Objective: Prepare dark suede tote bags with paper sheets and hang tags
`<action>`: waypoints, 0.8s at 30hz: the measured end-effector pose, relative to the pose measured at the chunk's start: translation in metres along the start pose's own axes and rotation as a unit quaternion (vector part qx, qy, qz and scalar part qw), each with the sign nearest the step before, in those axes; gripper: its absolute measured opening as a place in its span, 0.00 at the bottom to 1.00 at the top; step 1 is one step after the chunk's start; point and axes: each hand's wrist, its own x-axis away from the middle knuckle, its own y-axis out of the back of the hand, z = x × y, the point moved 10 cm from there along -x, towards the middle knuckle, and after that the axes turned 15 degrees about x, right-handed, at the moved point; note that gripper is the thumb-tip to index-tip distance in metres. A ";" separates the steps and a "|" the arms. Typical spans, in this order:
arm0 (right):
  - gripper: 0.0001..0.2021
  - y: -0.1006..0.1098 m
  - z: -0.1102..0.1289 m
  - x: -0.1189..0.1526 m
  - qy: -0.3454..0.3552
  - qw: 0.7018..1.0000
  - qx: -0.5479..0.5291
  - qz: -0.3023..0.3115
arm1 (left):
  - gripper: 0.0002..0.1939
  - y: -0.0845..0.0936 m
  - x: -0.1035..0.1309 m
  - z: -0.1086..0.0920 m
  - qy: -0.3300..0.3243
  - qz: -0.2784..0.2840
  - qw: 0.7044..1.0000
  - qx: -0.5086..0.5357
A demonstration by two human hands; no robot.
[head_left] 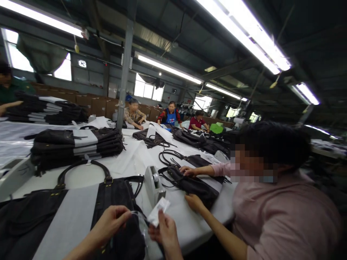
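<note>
My left hand point(114, 221) is closed in a pinch on the end of a thin clear strip, above the right part of a black handbag point(116, 206). My right hand point(165, 229) holds a small white packet point(159, 211) between thumb and fingers, to the right of my left hand. The clear strip hangs between the two hands. Across the handbag, which lies flat with its handle raised, runs a pale paper band point(70, 216). A tape dispenser point(154, 184) stands just beyond my right hand.
At the right, a person in a pink top point(284, 213) handles another black bag point(193, 184). Stacked black bags point(78, 146) lie beyond my handbag. Another tape dispenser point(16, 177) is at the left. Several people work farther back, near a metal post point(126, 68).
</note>
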 end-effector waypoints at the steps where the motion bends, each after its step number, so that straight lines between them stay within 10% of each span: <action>1: 0.24 0.003 0.002 0.006 0.027 0.993 0.113 -0.001 | 0.26 -0.002 -0.002 -0.004 -0.012 0.012 0.999 -0.035; 5: 0.17 -0.005 0.069 0.048 0.291 0.892 0.331 -0.106 | 0.23 -0.028 -0.007 -0.008 0.000 0.117 0.990 -0.076; 8: 0.17 -0.045 0.114 0.071 0.440 0.847 0.295 -0.053 | 0.23 -0.044 -0.008 -0.013 0.005 0.188 0.982 -0.010; 17: 0.03 -0.099 0.131 0.042 0.399 0.814 0.419 -0.040 | 0.31 0.011 -0.023 -0.004 0.073 0.162 0.984 0.020; 24: 0.10 -0.142 0.176 0.037 0.413 0.760 0.502 -0.005 | 0.26 0.071 -0.008 -0.043 0.022 0.060 0.997 0.039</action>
